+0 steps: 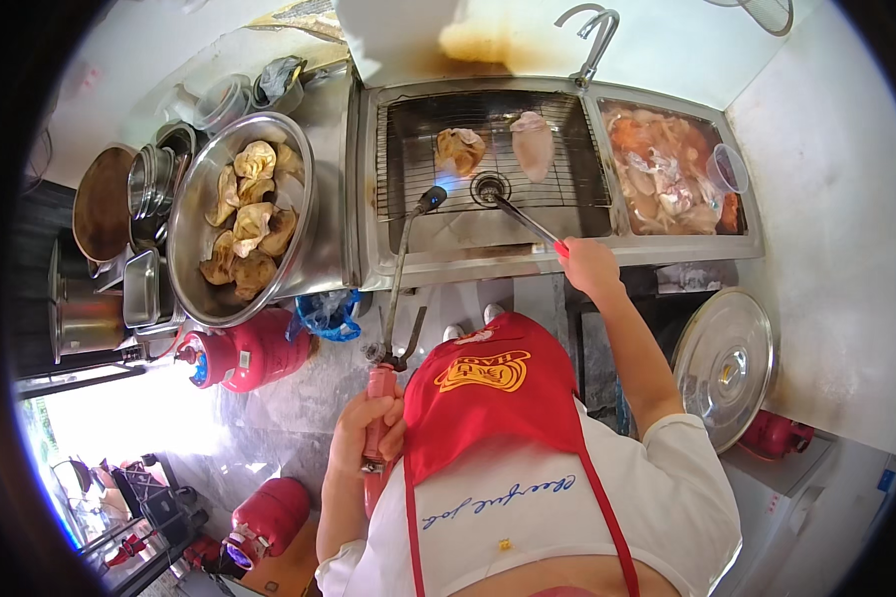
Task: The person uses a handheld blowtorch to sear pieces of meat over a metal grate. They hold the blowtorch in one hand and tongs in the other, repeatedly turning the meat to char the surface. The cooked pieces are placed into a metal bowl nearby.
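My left hand is closed around the red handle of a gas blowtorch. Its nozzle points over the left sink basin, and a blue flame reaches a browned, folded piece of meat on a wire rack. My right hand grips the red-ended handle of metal tongs, whose tips are over the sink drain. To the right of the browned piece, a pale piece of meat lies flat on the rack. The tongs touch neither piece.
A large steel bowl of browned meat pieces stands left of the sink. The right basin holds raw meat in liquid and a clear plastic tub. A faucet rises behind. Red gas cylinders and a large round lid are lower down.
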`<state>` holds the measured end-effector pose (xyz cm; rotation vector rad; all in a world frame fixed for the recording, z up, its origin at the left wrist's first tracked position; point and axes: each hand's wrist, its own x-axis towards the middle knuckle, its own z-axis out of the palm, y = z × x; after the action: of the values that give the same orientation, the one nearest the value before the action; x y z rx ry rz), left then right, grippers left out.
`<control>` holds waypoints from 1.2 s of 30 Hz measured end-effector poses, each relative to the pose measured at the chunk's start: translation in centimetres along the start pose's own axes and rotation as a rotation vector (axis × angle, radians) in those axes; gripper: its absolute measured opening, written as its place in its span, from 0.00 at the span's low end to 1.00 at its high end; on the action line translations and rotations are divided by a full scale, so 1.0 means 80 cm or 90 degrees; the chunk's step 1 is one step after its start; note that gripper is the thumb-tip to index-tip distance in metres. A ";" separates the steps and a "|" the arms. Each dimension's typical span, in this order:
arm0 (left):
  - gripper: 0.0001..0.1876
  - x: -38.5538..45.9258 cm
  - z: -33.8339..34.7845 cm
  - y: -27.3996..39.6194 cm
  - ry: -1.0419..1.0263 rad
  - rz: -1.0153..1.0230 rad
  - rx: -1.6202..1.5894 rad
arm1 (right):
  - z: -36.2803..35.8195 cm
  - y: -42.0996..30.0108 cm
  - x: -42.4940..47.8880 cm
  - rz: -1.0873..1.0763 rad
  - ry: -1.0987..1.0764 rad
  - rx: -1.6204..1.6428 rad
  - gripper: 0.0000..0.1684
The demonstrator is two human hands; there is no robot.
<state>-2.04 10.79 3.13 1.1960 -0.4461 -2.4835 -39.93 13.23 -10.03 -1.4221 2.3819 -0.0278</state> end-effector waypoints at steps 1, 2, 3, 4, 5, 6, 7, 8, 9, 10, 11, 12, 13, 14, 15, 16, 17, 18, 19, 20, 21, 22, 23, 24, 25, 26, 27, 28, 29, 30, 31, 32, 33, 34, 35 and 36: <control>0.13 0.000 -0.002 -0.001 -0.002 -0.003 -0.006 | 0.003 0.002 -0.001 0.000 0.012 0.009 0.11; 0.13 -0.001 -0.004 -0.001 0.003 -0.003 -0.011 | 0.007 0.003 -0.003 -0.001 0.024 0.018 0.12; 0.13 -0.001 -0.005 -0.001 0.006 -0.002 -0.015 | 0.007 0.003 -0.004 -0.001 0.038 0.026 0.13; 0.13 -0.002 -0.006 -0.002 0.010 -0.001 -0.019 | 0.007 0.002 -0.006 0.003 0.040 0.018 0.13; 0.13 -0.003 -0.007 -0.002 0.012 0.001 -0.017 | 0.006 0.001 -0.010 0.006 0.043 0.009 0.14; 0.13 -0.004 -0.007 -0.001 0.012 0.004 -0.015 | 0.003 0.000 -0.010 0.009 0.048 -0.001 0.14; 0.13 -0.004 -0.007 -0.001 0.013 0.007 -0.014 | 0.002 -0.002 -0.009 0.006 0.060 0.004 0.15; 0.13 -0.004 -0.007 0.000 0.013 0.010 -0.020 | 0.002 -0.007 -0.007 0.003 0.071 0.010 0.15; 0.12 -0.004 -0.006 0.000 0.013 0.010 -0.024 | 0.003 -0.012 -0.007 0.003 0.083 0.017 0.16; 0.12 -0.005 -0.006 0.001 0.014 0.011 -0.029 | 0.004 -0.017 -0.003 -0.003 0.084 0.026 0.16; 0.12 -0.005 -0.007 0.000 0.012 0.015 -0.031 | 0.006 -0.021 0.003 -0.010 0.085 0.036 0.17; 0.12 -0.006 -0.007 0.000 0.012 0.020 -0.033 | 0.006 -0.027 0.011 -0.017 0.086 0.046 0.18; 0.12 -0.006 -0.007 0.000 0.011 0.026 -0.036 | 0.005 -0.034 0.018 -0.021 0.087 0.044 0.18; 0.13 -0.007 -0.008 -0.001 0.011 0.032 -0.038 | 0.005 -0.041 0.025 -0.024 0.086 0.042 0.19; 0.13 -0.008 -0.008 -0.002 0.012 0.038 -0.041 | 0.004 -0.048 0.032 -0.029 0.085 0.040 0.19; 0.13 -0.009 -0.009 -0.004 0.013 0.044 -0.045 | 0.005 -0.053 0.041 -0.025 0.081 0.035 0.19; 0.13 -0.010 -0.010 -0.005 0.012 0.043 -0.046 | 0.007 -0.058 0.050 -0.022 0.076 0.029 0.20; 0.13 -0.011 -0.010 -0.005 0.011 0.042 -0.048 | 0.008 -0.061 0.059 -0.020 0.072 0.024 0.20; 0.13 -0.013 -0.012 -0.007 0.013 0.042 -0.051 | 0.009 -0.065 0.066 -0.033 0.072 0.022 0.20; 0.13 -0.014 -0.014 -0.010 0.013 0.044 -0.060 | 0.009 -0.069 0.072 -0.046 0.073 0.021 0.20; 0.12 -0.014 -0.017 -0.012 0.011 0.046 -0.067 | 0.009 -0.072 0.078 -0.058 0.076 0.020 0.19; 0.12 -0.014 -0.019 -0.014 0.009 0.048 -0.074 | 0.008 -0.075 0.084 -0.063 0.067 0.008 0.19; 0.12 -0.015 -0.018 -0.015 0.015 0.046 -0.075 | 0.007 -0.078 0.090 -0.066 0.058 -0.003 0.19; 0.12 -0.016 -0.017 -0.015 0.021 0.044 -0.075 | 0.007 -0.081 0.095 -0.071 0.050 -0.013 0.18; 0.12 -0.017 -0.016 -0.015 0.027 0.042 -0.074 | 0.009 -0.081 0.099 -0.093 0.057 -0.012 0.17; 0.12 -0.018 -0.014 -0.015 0.028 0.042 -0.071 | 0.013 -0.076 0.103 -0.115 0.065 -0.011 0.17; 0.12 -0.019 -0.014 -0.016 0.031 0.043 -0.071 | 0.012 -0.075 0.105 -0.139 0.071 -0.011 0.16; 0.12 -0.020 -0.014 -0.016 0.033 0.043 -0.070 | 0.009 -0.073 0.107 -0.098 -0.005 0.124 0.15; 0.12 -0.020 -0.015 -0.017 0.033 0.046 -0.068 | 0.005 -0.070 0.108 -0.054 -0.081 0.259 0.15; 0.12 -0.020 -0.015 -0.017 0.034 0.050 -0.066 | -0.002 -0.071 0.108 -0.009 -0.158 0.393 0.14; 0.12 -0.018 -0.015 -0.017 0.035 0.053 -0.063 | -0.009 -0.074 0.107 -0.006 -0.156 0.477 0.14; 0.12 -0.016 -0.017 -0.017 0.032 0.055 -0.065 | -0.015 -0.076 0.107 -0.002 -0.152 0.560 0.14; 0.12 -0.012 -0.020 -0.016 0.028 0.058 -0.067 | -0.022 -0.080 0.105 0.003 -0.148 0.644 0.13; 0.12 -0.012 -0.020 -0.014 0.026 0.057 -0.065 | -0.031 -0.083 0.105 -0.026 -0.137 0.694 0.14; 0.13 -0.012 -0.017 -0.012 0.026 0.058 -0.065 | -0.036 -0.085 0.105 -0.014 -0.105 0.654 0.15; 0.13 -0.011 -0.015 -0.008 0.025 0.064 -0.065 | -0.042 -0.090 0.107 -0.006 -0.071 0.613 0.15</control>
<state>-0.71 11.62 2.76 1.1507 -0.3548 -2.3643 -38.54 1.81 -8.01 -0.9083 1.8143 -0.9266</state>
